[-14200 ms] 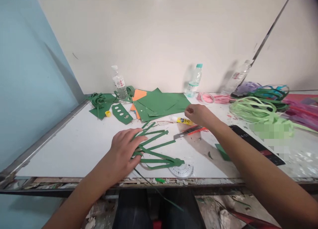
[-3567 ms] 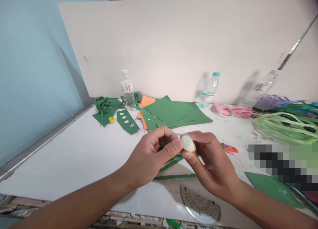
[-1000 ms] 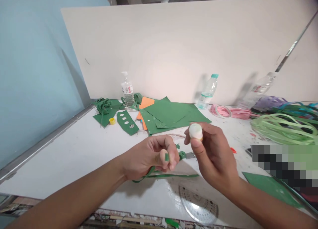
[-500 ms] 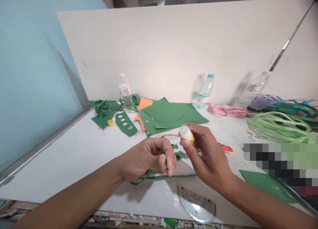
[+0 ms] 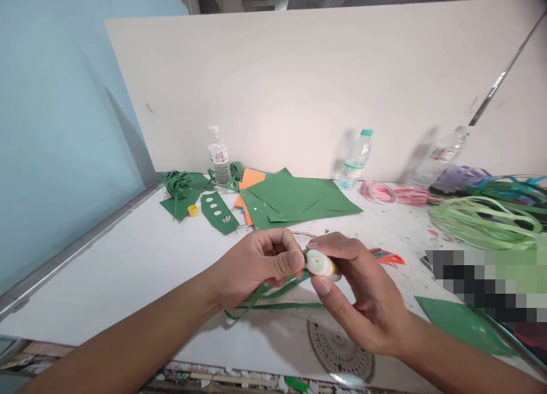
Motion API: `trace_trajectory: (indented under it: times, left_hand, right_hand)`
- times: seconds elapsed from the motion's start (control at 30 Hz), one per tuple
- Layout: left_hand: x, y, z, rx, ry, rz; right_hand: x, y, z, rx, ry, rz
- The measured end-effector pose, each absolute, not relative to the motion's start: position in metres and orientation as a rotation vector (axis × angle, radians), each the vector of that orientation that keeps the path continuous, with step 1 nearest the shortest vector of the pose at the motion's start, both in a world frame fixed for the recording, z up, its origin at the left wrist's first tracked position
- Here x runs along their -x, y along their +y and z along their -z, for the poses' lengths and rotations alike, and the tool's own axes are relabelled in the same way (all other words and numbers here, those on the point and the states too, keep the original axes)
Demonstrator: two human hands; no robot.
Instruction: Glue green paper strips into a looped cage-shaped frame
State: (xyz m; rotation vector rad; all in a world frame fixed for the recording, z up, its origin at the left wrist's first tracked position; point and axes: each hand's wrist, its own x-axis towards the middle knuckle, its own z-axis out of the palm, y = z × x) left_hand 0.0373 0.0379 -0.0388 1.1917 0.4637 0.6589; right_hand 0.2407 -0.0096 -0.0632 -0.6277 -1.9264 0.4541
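Note:
My left hand is closed in a pinch on a green paper strip; a bit of dark green shows at its fingertips and loops trail below. My right hand is wrapped round a glue stick, its white end tilted towards me. The glue end meets or nearly meets my left fingertips; I cannot tell whether it touches the strip. Beneath my right hand, a clear protractor lies on the white table. A yellow cap sits at the left beside a green paper piece with holes.
Green sheets lie over orange paper at the back. Bottles stand along the white board. To the right are an orange-red cutter, a pink strip bundle and light green strips.
My right hand has lowered and tilted the glue stick towards me, against or close to my left fingertips. My left hand has turned slightly, keeping its pinch. The view has shifted a little.

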Motion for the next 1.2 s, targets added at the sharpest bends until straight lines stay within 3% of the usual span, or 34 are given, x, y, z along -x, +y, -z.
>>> trace_trajectory:
  times: [1.2]
  left_hand:
    - [-0.0373,0.0346,0.0374,-1.180,0.444,-0.624]
  right_hand:
    - [-0.2413,-0.0044,0.0618,0.541,-2.001,-0.280]
